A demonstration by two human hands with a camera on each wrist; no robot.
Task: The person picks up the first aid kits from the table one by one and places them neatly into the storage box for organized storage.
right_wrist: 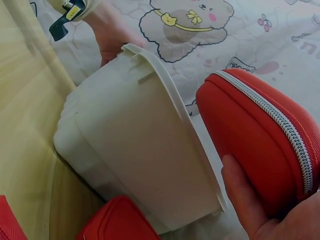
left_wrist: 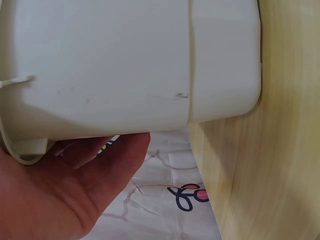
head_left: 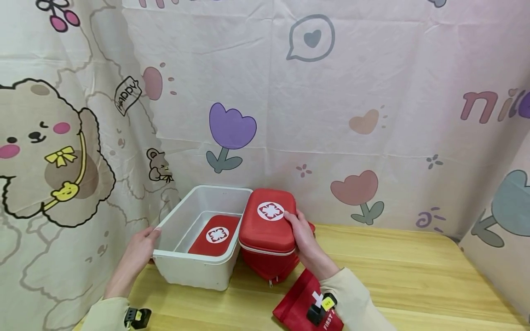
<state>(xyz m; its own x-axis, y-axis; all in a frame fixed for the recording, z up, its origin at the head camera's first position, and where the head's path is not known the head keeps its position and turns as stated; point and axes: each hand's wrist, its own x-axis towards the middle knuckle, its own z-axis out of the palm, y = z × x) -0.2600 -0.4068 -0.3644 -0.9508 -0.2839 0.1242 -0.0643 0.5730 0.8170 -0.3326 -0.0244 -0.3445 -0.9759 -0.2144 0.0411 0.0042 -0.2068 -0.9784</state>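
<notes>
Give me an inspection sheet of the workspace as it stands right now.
Surface: wood-grain table, bearing the bin and red items.
Job's things: white bin with a flat-looking red case inside; a held red case beside it, above a lower red case. Whether the held one touches the bin is unclear.
Clutter: red pouch with a white cross, partly hidden by the right sleeve.
Grippers: left hand grips the bin's rim; right hand holds the upper case.
Cables: nothing seen.
Surroundings: printed cloth hanging behind the table and at the left.
</notes>
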